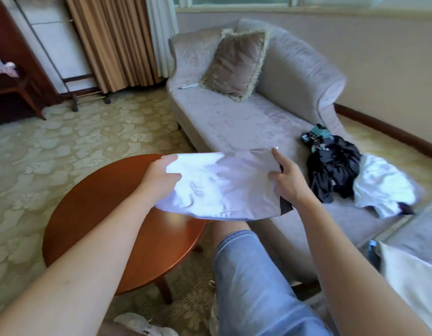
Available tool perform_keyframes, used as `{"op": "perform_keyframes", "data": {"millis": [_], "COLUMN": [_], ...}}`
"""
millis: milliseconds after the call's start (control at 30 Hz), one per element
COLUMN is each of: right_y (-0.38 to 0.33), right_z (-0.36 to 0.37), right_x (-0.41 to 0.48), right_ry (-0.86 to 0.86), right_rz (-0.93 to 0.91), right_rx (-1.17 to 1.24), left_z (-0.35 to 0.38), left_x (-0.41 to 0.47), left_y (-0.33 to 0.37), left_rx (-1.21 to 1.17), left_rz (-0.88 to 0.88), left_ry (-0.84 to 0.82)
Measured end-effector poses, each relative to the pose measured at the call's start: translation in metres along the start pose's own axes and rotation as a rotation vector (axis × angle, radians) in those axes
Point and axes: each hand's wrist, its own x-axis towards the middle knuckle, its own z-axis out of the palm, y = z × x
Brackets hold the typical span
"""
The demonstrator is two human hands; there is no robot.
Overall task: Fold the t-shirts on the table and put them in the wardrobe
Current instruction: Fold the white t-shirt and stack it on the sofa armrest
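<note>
A folded white t-shirt (222, 185) hangs in the air between my hands, above the right edge of the round wooden table (108, 214). My left hand (161, 177) grips its left edge, thumb on top. My right hand (286, 177) pinches its right edge, the index finger stretched up along the side. A crumpled dark t-shirt (331, 166) and a crumpled white t-shirt (384, 187) lie on the grey chaise (234, 122) to the right. A dark wooden wardrobe (14, 52) stands at the far left.
A cushion (234, 64) leans at the chaise's head. My knee in jeans (246, 275) is below the shirt. Beige curtains (108, 40) and a wheeled rack (64, 69) stand at the back left. Patterned carpet covers the floor. A white pillow (409, 282) lies at lower right.
</note>
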Motion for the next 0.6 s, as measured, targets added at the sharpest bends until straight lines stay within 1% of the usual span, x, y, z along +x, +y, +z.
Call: {"op": "perform_keyframes", "data": {"millis": [133, 233, 400, 600], "right_y": [0.023, 0.037, 0.063, 0.09], "right_z": [-0.06, -0.098, -0.152, -0.211], "right_x": [-0.03, -0.057, -0.107, -0.171], "right_ry": [0.132, 0.222, 0.367, 0.482], "right_rz": [0.026, 0.081, 0.126, 0.216], "right_rx": [0.019, 0.028, -0.014, -0.015], "left_z": [0.046, 0.082, 0.137, 0.197], "left_x": [-0.004, -0.011, -0.03, -0.067], "left_y": [0.041, 0.067, 0.102, 0.145], "left_rx": [-0.033, -0.055, -0.036, -0.039], "left_rz": [0.092, 0.149, 0.174, 0.251], "left_ry": [-0.132, -0.228, -0.397, -0.545]}}
